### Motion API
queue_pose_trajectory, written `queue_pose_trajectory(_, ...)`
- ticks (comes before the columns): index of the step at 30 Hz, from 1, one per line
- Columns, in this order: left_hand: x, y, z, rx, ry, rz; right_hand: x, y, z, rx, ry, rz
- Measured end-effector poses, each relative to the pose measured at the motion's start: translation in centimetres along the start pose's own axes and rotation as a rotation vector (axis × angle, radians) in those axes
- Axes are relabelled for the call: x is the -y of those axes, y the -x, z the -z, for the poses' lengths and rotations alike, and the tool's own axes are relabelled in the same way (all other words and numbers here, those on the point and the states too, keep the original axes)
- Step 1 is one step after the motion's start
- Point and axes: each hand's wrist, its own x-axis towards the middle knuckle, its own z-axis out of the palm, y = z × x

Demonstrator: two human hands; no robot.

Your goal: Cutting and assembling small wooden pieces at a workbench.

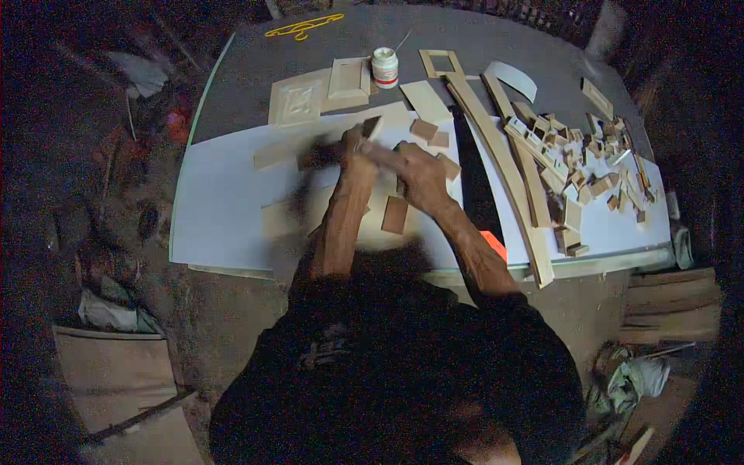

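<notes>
Above the white sheet (221, 201), both hands are close together over the middle of the table, partly smeared by motion. My left hand (356, 146) is closed on a small wooden piece (373, 126) with a dark face. Between the hands runs a short brown wooden strip (384, 157), and my right hand (421, 174) is closed on its right end. The fingertips are hard to make out. A brown rectangular wood block (394, 215) lies below the right hand. Beyond that hand are small brown blocks (424, 129). Pale flat boards (279, 221) lie partly hidden near the left forearm.
A white jar (384, 68) stands at the back beside a pale wooden frame (349, 81) and a square panel (298, 99). Long wooden strips (496, 163) cross the right side. Many small wood offcuts (577, 155) are heaped farther right. A yellow hanger (304, 27) lies at the far edge.
</notes>
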Motion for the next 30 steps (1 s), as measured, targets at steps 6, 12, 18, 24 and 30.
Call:
queue_pose_trajectory(6, -1.3, 2.2, -2.2, 0.103, 0.038, 0.079, -3.1, -1.2, -0.8, -0.006, -0.244, -0.366)
queue_pose_trajectory(12, -3.3, 4.9, -2.1, 0.289, -0.283, 0.062, -2.2, -0.9, -0.6, 0.059, -0.625, -0.612)
queue_pose_trajectory(18, -4.6, 6.1, -2.3, 0.537, -0.391, 0.077, -0.2, -2.0, 0.2, 0.094, -0.697, -0.538)
queue_pose_trajectory(24, -3.6, 6.2, -3.5, 0.494, -0.660, -0.165, 0.9, -2.8, 0.6, 0.014, -0.710, -0.494)
queue_pose_trajectory(30, -3.2, 4.9, -3.6, 0.279, -0.646, -0.190, 1.5, -2.3, 1.7, -0.089, -0.386, -0.376)
